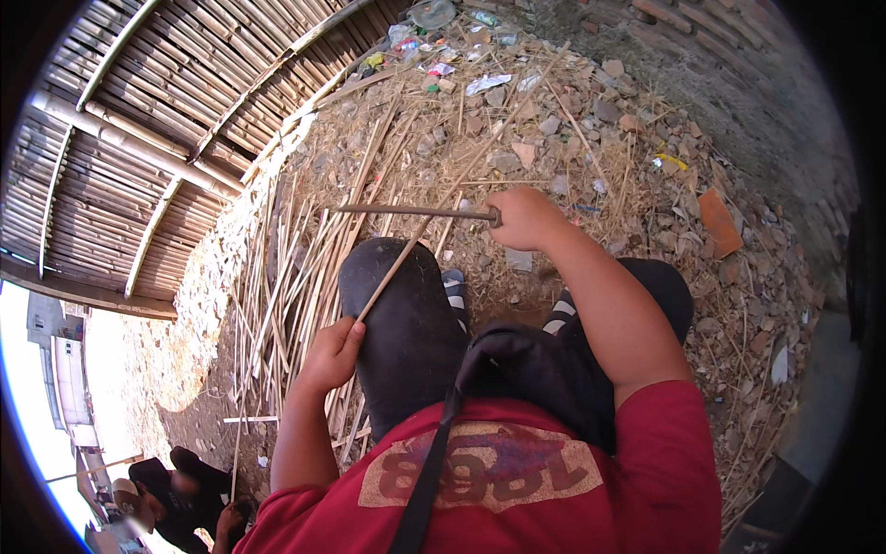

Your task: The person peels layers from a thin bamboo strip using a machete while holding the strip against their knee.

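My left hand (334,354), beside my left knee, is closed around the lower end of a long, thin bamboo strip (395,266). The strip slants up and away to the right, passing over the dark trouser knee. In my right hand (522,220) is the handle of a long, narrow knife (397,210), its dull blade pointing left. Blade and strip cross just beyond the knee; whether they touch I cannot tell. Many loose bamboo strips (277,314) lie in a heap on the ground to the left of my legs.
Stony ground (544,125) with straw and litter stretches ahead. A slatted bamboo structure (138,138) stands at the upper left, a brick wall (729,83) at the upper right. An orange tile piece (718,223) lies at right. Another person (180,494) in dark clothes is at the lower left.
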A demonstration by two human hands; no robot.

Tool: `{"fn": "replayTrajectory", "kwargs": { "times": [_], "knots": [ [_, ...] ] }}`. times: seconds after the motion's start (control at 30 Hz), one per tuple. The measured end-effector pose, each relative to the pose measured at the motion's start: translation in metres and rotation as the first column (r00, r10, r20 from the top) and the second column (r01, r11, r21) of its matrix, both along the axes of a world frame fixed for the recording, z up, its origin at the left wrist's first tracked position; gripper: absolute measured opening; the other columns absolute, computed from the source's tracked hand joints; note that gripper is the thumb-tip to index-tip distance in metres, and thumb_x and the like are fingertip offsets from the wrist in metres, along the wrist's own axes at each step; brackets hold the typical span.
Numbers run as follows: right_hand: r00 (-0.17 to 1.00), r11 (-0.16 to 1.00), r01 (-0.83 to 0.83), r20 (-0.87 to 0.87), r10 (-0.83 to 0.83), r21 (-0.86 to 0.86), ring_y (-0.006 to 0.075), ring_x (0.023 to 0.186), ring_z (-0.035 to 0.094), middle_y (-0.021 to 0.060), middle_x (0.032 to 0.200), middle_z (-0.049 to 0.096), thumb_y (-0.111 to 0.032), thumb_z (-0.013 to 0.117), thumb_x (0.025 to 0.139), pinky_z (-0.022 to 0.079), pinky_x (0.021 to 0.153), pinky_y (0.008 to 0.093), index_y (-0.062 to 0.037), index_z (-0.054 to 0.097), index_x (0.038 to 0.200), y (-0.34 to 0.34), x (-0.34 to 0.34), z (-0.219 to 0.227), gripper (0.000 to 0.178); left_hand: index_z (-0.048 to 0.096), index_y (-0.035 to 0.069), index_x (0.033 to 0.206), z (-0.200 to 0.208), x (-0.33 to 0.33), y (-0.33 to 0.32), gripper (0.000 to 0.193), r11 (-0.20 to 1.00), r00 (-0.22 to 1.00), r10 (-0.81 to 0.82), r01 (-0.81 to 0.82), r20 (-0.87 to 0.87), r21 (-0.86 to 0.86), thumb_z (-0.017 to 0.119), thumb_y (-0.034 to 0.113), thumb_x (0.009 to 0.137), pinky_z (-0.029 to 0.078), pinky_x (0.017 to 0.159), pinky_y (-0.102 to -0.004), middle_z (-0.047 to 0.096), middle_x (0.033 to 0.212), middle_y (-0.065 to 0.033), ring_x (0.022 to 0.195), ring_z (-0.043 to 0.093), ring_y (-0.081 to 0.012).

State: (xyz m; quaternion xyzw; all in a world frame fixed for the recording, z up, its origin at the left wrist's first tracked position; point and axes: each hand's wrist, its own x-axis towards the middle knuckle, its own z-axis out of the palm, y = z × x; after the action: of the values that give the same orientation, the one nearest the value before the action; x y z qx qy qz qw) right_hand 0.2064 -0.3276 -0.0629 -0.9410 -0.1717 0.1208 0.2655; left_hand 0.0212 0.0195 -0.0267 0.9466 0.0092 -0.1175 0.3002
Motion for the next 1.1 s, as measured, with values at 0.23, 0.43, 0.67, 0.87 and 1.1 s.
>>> {"fn": "replayTrajectory", "kwargs": {
  "times": [0.23, 0.43, 0.67, 0.87, 1.1],
  "knots": [
    [0.991, 0.987, 0.13, 0.03, -0.133, 0.093, 0.0376, 0.096, 0.069, 0.0174, 0.096, 0.072, -0.023, 0.068, 0.075, 0.055, 0.086, 0.0458, -0.0078, 0.071, 0.108, -0.014, 0.015, -0.015, 0.036, 0.055, -0.002, 0.085, -0.008, -0.002, 0.009, 0.045, 0.998, 0.999, 0.036, -0.036, -0.009, -0.047, 0.046, 0.036, 0.107, 0.045, 0.066, -0.0451, 0.059, 0.072, -0.0203, 0.069, 0.059, -0.0347],
    [0.99, 0.988, -0.129, -0.07, 0.123, -0.088, 0.0348, 0.095, 0.07, 0.0164, 0.101, 0.072, -0.022, 0.068, 0.076, 0.055, 0.085, 0.0456, -0.0041, 0.07, 0.111, -0.013, 0.003, 0.021, 0.04, 0.056, -0.002, 0.088, 0.0, -0.004, 0.009, 0.042, 0.999, 0.999, 0.007, -0.008, -0.034, -0.032, 0.048, 0.034, 0.106, 0.045, 0.067, -0.0427, 0.059, 0.073, -0.0198, 0.069, 0.058, -0.0322],
    [0.87, 0.738, 0.492, -0.223, -0.44, 0.462, 0.0167, 0.065, 0.063, 0.004, 0.073, 0.062, -0.026, 0.078, 0.083, 0.05, 0.061, 0.035, -0.0032, 0.062, 0.097, -0.064, 0.03, 0.013, 0.031, 0.054, 0.002, 0.083, 0.018, -0.016, 0.016, 0.04, 0.987, 0.996, 0.071, -0.062, 0.057, -0.147, 0.048, 0.034, 0.108, 0.041, 0.057, -0.0319, 0.055, 0.067, -0.0044, 0.061, 0.052, -0.0133],
    [0.945, 0.42, 0.327, -0.285, -0.162, 0.847, 0.0085, 0.053, 0.055, -0.0028, 0.065, 0.054, -0.02, 0.079, 0.088, 0.045, 0.052, 0.0284, -0.0102, 0.055, 0.086, -0.04, 0.009, 0.02, 0.026, 0.047, 0.007, 0.08, 0.033, 0.035, -0.013, 0.04, 0.872, 0.91, 0.15, 0.062, 0.386, -0.485, 0.042, 0.033, 0.11, 0.032, 0.053, -0.0256, 0.046, 0.065, 0.0024, 0.057, 0.039, -0.0063],
    [0.977, 0.509, 0.212, -0.197, -0.085, 0.834, 0.0078, 0.053, 0.056, -0.0032, 0.064, 0.054, -0.018, 0.083, 0.085, 0.045, 0.05, 0.027, -0.0094, 0.055, 0.083, -0.026, -0.004, 0.035, 0.03, 0.047, 0.008, 0.09, 0.095, 0.112, -0.08, 0.041, 0.634, 0.749, 0.278, 0.328, 0.602, -0.7, 0.032, 0.039, 0.112, 0.039, 0.052, -0.0262, 0.045, 0.065, -0.0006, 0.054, 0.044, -0.0099]
  ]
}}
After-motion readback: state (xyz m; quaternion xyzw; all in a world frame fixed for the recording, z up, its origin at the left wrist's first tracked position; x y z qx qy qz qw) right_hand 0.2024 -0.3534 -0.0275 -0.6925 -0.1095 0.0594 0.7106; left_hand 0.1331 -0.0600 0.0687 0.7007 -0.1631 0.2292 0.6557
